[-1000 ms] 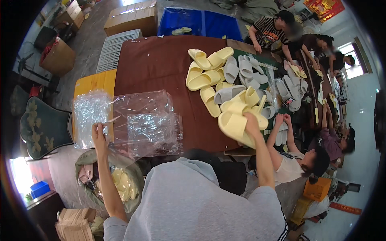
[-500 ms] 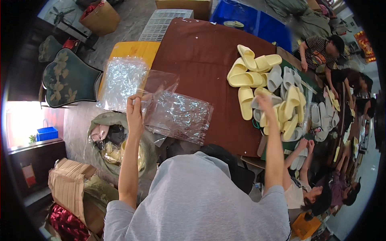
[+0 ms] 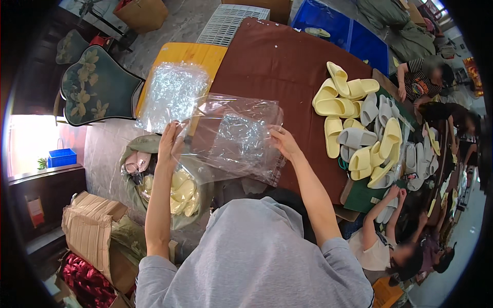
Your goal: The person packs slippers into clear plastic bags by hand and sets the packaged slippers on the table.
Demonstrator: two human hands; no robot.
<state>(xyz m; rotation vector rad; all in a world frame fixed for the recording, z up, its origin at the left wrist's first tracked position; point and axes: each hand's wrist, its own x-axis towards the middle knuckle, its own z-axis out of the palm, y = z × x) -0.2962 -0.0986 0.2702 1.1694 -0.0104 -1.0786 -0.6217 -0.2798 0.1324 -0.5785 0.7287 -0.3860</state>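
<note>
A clear plastic bag (image 3: 218, 110) is stretched out between my two hands over the near left part of the table. My left hand (image 3: 171, 141) is closed on its left end. At its right edge, the fingers of my right hand (image 3: 283, 142) pinch the plastic. Under the bag, more shiny clear film (image 3: 239, 136) shows through, its outline partly hidden. Beyond my left hand lies a stack of clear plastic bags (image 3: 174, 92). To the right of my right hand sits a pile of yellow slippers (image 3: 334, 105) and grey slippers (image 3: 357, 137).
The brown-covered table (image 3: 277, 66) adjoins a yellow board (image 3: 192, 51). Blue bins (image 3: 328, 31) stand beyond its far edge. A sack (image 3: 200, 205) with bagged slippers is at lower left, near a floral chair (image 3: 92, 87). Several people work along the right, one person's hands (image 3: 398, 192) close by.
My right hand has moved left from the slipper pile and now grips the plastic. The bag, earlier hanging from my left hand, is spread between both hands. The whole view has shifted slightly.
</note>
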